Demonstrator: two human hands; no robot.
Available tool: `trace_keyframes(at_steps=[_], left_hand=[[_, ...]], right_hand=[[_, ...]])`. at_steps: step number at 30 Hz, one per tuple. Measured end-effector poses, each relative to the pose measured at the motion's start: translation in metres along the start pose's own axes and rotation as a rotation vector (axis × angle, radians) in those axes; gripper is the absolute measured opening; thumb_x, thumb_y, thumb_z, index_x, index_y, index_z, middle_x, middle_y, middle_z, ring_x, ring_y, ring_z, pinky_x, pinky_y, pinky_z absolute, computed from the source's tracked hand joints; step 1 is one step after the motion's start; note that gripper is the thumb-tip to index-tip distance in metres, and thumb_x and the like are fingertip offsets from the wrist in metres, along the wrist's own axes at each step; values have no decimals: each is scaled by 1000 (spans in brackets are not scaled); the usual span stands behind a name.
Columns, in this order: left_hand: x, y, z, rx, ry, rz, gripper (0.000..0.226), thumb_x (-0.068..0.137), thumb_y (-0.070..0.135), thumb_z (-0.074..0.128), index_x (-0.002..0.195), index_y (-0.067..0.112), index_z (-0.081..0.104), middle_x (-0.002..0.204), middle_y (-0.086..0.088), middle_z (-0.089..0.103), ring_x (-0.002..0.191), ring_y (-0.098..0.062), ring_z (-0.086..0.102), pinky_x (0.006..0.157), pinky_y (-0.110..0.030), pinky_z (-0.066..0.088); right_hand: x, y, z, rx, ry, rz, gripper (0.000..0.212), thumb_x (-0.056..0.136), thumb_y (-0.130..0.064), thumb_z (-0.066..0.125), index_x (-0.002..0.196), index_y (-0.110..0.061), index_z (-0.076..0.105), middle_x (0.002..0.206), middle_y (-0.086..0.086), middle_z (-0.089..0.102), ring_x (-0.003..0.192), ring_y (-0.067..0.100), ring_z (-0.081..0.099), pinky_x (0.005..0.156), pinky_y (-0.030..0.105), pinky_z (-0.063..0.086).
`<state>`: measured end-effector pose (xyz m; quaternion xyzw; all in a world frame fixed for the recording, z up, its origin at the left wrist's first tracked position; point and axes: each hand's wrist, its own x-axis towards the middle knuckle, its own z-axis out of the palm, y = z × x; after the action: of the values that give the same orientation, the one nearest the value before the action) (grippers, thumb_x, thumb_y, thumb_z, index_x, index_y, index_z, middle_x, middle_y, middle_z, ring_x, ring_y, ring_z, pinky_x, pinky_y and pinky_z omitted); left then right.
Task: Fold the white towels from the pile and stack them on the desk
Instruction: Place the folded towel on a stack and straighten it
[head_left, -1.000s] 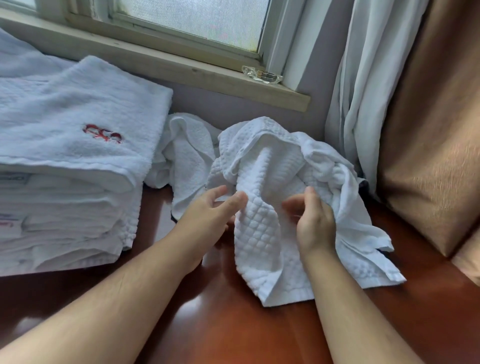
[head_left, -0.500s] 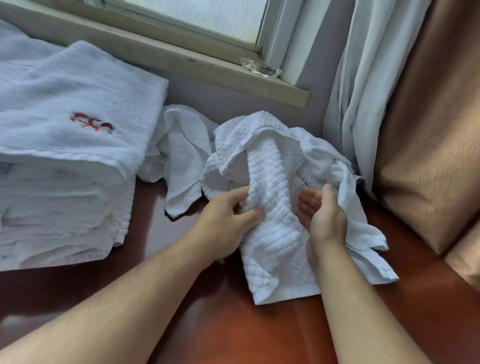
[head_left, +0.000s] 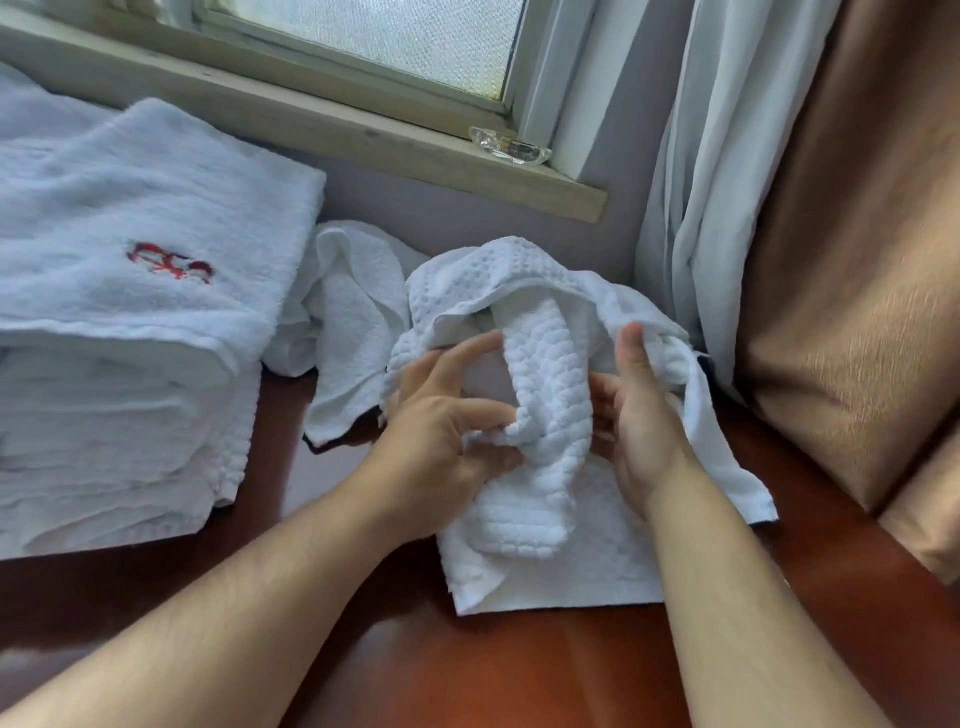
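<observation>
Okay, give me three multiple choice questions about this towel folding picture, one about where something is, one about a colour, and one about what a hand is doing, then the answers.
1. Where does the stack of folded towels sit on the desk?
A. to the left of the crumpled towel
B. on the window sill
C. to the right, against the curtain

2. What colour is the embroidery on the top folded towel?
A. blue
B. red
C. green

3. What is the left hand doing?
A. lying flat on the desk
B. pinching a fold of the waffle towel
C. gripping the curtain

Answers:
1 A, the stack fills the left of the view, beside the crumpled towel.
2 B, the stitched mark is red.
3 B, the left hand's thumb and fingers close on bunched cloth.
</observation>
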<state>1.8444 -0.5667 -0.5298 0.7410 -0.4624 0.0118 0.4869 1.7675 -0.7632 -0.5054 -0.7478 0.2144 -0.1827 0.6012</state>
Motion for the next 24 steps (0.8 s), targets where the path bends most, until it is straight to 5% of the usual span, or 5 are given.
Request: trace_keyframes(at_steps=[4, 9, 15, 20, 24], left_hand=[[-3, 0, -1, 35, -118, 3, 9, 81, 43, 80, 84, 49, 74, 158, 38, 8, 151, -4, -4, 120, -39, 2], [-3, -3, 1, -78, 43, -13, 38, 81, 70, 57, 111, 49, 67, 156, 27, 27, 149, -3, 14, 117, -36, 17], [32, 20, -8, -141, 213, -72, 62, 92, 44, 42, 151, 25, 38, 157, 10, 35, 147, -6, 25, 123, -38, 21], [66, 40, -35, -199, 188, -83, 72, 93, 50, 35, 159, 24, 23, 156, 13, 31, 147, -3, 21, 124, -35, 16], [58, 40, -39, -156, 189, -129, 63, 96, 50, 27, 147, 17, 43, 153, -5, 45, 145, -22, 35, 120, -46, 25]], right_hand=[[2, -11, 6, -83, 18, 80, 59, 69, -65, 76, 97, -13, 79, 95, 7, 79, 89, 24, 76, 79, 38, 60], [18, -21, 8, -89, 144, -88, 29, 80, -13, 67, 108, -18, 67, 96, 3, 77, 90, 23, 75, 74, 39, 62], [49, -117, 2, -14, 166, -246, 24, 81, 14, 57, 93, -6, 59, 86, 12, 64, 75, 23, 66, 60, 30, 55], [24, -173, -22, 379, 142, -427, 31, 69, 6, 49, 71, -17, 70, 64, 6, 64, 59, 22, 65, 53, 29, 53], [-5, -125, -50, 231, 270, -98, 33, 54, -18, 64, 85, -7, 67, 77, 13, 62, 73, 30, 62, 63, 37, 51]])
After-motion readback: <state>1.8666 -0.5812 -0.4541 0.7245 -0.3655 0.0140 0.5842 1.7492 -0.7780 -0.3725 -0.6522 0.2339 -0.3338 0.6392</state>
